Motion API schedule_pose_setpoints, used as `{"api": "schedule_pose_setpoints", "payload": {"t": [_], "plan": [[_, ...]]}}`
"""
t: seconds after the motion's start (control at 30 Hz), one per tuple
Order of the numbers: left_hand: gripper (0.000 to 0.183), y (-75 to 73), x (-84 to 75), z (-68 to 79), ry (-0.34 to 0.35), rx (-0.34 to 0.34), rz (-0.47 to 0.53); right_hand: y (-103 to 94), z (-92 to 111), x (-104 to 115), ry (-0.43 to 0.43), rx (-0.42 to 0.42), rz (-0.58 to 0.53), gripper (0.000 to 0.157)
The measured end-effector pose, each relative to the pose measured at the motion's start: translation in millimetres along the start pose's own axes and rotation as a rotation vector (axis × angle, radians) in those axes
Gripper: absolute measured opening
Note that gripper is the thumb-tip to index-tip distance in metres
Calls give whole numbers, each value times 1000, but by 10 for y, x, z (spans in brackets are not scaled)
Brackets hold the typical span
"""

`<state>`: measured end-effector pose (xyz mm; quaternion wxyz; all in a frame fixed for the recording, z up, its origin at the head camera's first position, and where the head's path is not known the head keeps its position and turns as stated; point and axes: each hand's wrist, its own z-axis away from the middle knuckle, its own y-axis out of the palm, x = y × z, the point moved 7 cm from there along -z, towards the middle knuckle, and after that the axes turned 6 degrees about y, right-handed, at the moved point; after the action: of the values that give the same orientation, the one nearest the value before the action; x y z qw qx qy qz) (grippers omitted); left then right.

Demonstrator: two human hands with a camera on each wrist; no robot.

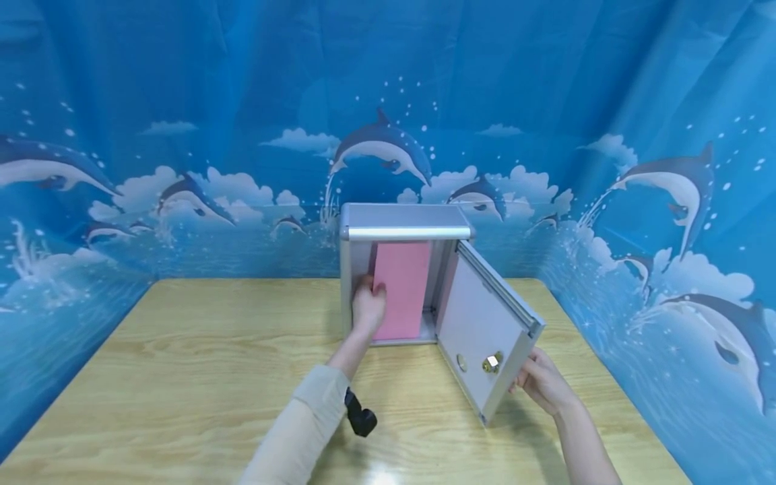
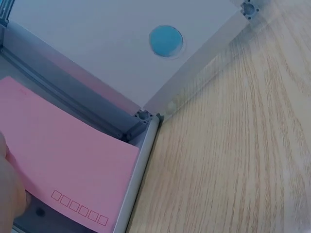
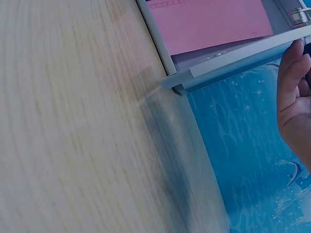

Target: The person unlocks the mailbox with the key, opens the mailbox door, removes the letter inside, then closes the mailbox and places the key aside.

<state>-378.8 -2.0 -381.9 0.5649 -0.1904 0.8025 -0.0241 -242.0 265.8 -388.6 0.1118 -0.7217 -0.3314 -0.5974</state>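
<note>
A silver metal letter box (image 1: 407, 232) stands on the table with its hinged door (image 1: 479, 316) swung wide to the right. Inside it a pink envelope (image 1: 401, 289) stands upright; in the left wrist view a row of small red squares is printed on the envelope (image 2: 73, 145). My left hand (image 1: 368, 306) reaches into the box and pinches the envelope's left edge, thumb in front. At the free edge of the door, my right hand (image 1: 545, 382) grips from the outer side, fingers curled by the lock (image 1: 492, 362). Something small and dark shows beside those fingers in the right wrist view.
The wooden table (image 1: 200, 377) carries the box toward its back edge. A blue curtain (image 1: 242, 135) printed with dolphins hangs behind and on both sides. On the left forearm sits a black wrist device (image 1: 362, 417). A round hole (image 1: 462, 362) pierces the door.
</note>
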Motion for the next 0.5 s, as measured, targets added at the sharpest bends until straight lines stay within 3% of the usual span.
{"api": "schedule_pose_setpoints", "payload": {"t": [0.3,0.5], "plan": [[11,-33,-112,51,82,65,33,15,-27,-9,-22,28,-6,41],[13,-58,-340,112,250,84,-13,22,-18,-1,-40,25,17,43]]}}
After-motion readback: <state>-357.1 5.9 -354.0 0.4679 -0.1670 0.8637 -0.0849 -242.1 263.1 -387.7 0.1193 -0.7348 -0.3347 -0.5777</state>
